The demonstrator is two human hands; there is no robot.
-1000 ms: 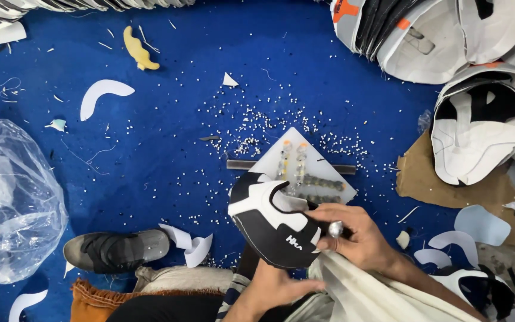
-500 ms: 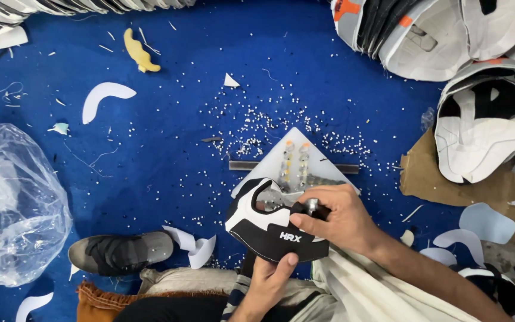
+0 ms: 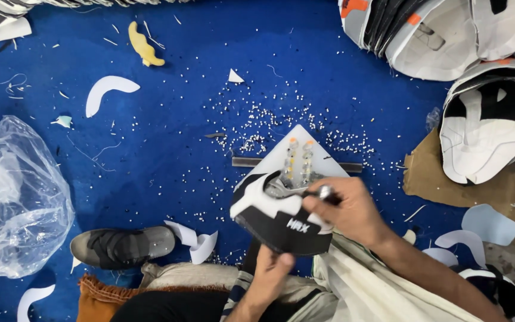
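We're looking down on a blue mat (image 3: 168,155) scattered with small white beads, a clear plastic bag (image 3: 13,203) lying at its left edge. At the lower middle, the black-and-white shoe upper (image 3: 278,214) is up off the mat, above a white board (image 3: 323,158). Our left hand (image 3: 271,273) pinches its lower edge, thumb on top. Our right hand (image 3: 347,209) is closed around a small metal tool (image 3: 325,192), pressed onto the upper's top.

Two hands – left hand (image 3: 267,275), right hand (image 3: 347,210) – one black-and-white shoe upper (image 3: 275,216), one clear plastic bag (image 3: 13,200), one yellow scrap (image 3: 142,46), one dark sandal (image 3: 120,245), countless tiny white beads (image 3: 257,128).
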